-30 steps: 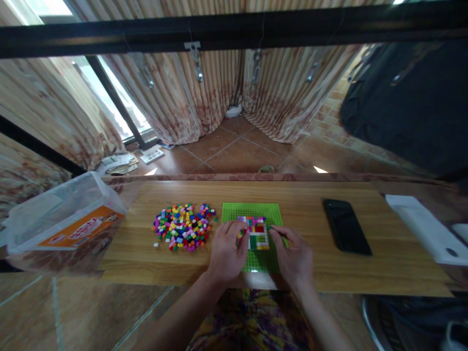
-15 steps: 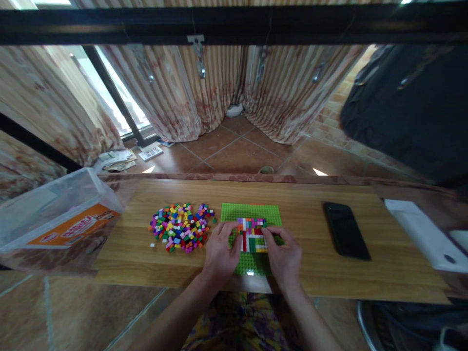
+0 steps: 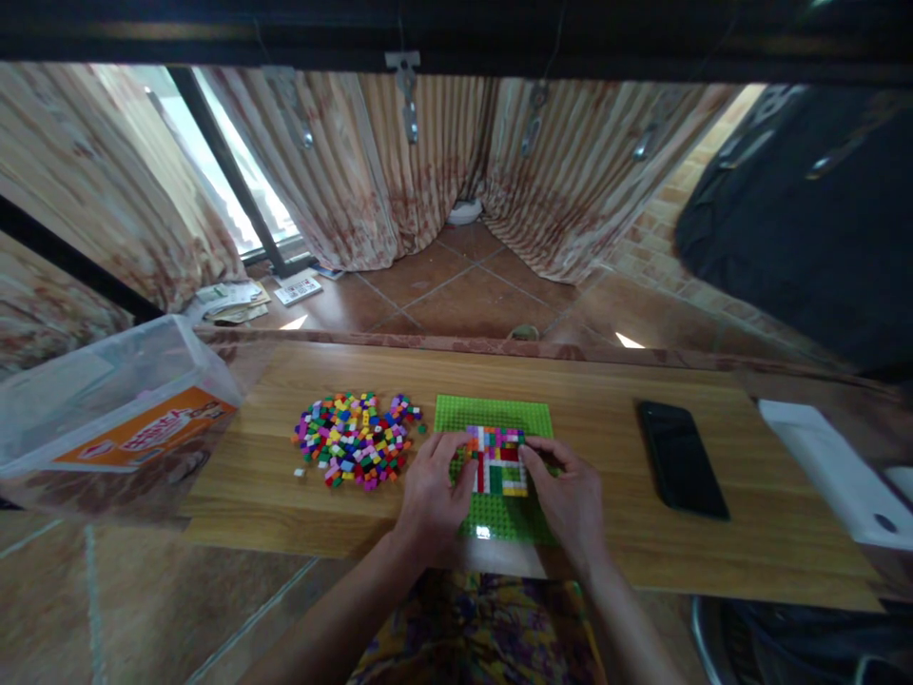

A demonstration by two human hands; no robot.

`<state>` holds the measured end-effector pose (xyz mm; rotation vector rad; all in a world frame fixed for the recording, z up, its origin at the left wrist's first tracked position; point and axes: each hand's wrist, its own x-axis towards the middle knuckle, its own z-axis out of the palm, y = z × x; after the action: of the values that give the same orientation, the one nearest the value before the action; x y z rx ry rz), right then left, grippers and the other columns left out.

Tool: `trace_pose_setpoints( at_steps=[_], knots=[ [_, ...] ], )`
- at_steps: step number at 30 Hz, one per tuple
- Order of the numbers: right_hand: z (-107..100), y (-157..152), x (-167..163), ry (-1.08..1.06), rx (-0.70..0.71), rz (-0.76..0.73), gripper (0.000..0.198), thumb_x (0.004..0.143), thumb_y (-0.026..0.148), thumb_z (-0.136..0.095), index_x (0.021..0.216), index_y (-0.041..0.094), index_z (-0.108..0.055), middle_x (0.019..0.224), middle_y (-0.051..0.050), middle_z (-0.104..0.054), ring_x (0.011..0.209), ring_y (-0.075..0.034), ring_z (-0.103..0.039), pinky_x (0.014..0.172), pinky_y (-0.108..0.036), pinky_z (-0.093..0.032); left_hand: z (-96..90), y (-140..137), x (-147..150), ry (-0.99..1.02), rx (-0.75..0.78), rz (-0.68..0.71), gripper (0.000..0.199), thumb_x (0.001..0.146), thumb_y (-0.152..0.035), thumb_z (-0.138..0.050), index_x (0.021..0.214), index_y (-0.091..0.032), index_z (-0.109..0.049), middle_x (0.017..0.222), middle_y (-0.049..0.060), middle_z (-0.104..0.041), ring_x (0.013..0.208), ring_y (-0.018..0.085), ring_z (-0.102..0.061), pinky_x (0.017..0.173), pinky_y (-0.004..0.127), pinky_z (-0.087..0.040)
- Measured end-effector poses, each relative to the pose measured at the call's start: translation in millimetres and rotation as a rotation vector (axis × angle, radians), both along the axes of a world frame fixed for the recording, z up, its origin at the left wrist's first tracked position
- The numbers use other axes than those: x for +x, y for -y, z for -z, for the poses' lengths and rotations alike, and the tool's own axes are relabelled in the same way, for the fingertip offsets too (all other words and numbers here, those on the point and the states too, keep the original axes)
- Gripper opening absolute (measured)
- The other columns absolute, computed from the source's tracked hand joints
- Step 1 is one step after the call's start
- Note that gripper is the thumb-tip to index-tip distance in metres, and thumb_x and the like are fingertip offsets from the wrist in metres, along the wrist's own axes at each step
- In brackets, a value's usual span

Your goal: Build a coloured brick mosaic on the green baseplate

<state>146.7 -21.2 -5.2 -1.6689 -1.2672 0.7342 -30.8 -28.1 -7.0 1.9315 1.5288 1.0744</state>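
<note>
A green studded baseplate (image 3: 499, 414) lies on the wooden table, and a flat block of multicoloured toy bricks (image 3: 498, 460) sits on its middle. My left hand (image 3: 433, 485) curls round the block's left side, index finger at the upper left corner and thumb at the left edge. At the upper right edge, my right hand (image 3: 569, 495) has its thumb and forefinger closed against the block. Whether a small loose brick is between those right fingertips is hidden. Left of the plate is a pile of small loose bricks (image 3: 357, 442) in many colours.
A clear plastic box (image 3: 114, 390) with an orange label stands at the table's left end. To the right lie a black phone (image 3: 683, 459) and, farther over, a white object (image 3: 834, 466). One white brick (image 3: 300, 473) sits apart from the pile. A dark bar (image 3: 456, 38) crosses overhead.
The view has shifted slightly. My right hand has moved a little outward to the right along the block's edge, while my left hand keeps its place at the left side.
</note>
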Motion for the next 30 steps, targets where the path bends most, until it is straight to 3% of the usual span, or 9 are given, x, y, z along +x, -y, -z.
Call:
trace_pose_setpoints(
  at_steps=[13, 30],
  knots=[
    [4.6, -19.4, 3.7, -0.083, -0.014, 0.012, 0.040, 0.083, 0.051, -0.057, 0.090, 0.015, -0.074, 0.087, -0.008, -0.075, 0.079, -0.022, -0.067, 0.072, -0.032, -0.050, -0.8, 2.1, 0.0, 0.027, -0.030, -0.003, 0.022, 0.087, -0.015, -0.054, 0.108, -0.019, -0.059, 0.103, 0.007, -0.066, 0.100, 0.021, -0.061, 0.087, 0.033, -0.051],
    [8.0, -22.6, -7.5, 0.064, 0.024, -0.084, 0.035, 0.088, 0.046, -0.052, 0.080, 0.017, -0.071, 0.082, -0.006, -0.070, 0.076, -0.019, -0.062, 0.072, -0.029, -0.047, 2.0, 2.6, 3.5, 0.054, -0.060, -0.035, 0.026, 0.086, -0.012, -0.055, 0.110, -0.021, -0.058, 0.103, 0.005, -0.066, 0.096, 0.018, -0.062, 0.085, 0.031, -0.052]
  ],
)
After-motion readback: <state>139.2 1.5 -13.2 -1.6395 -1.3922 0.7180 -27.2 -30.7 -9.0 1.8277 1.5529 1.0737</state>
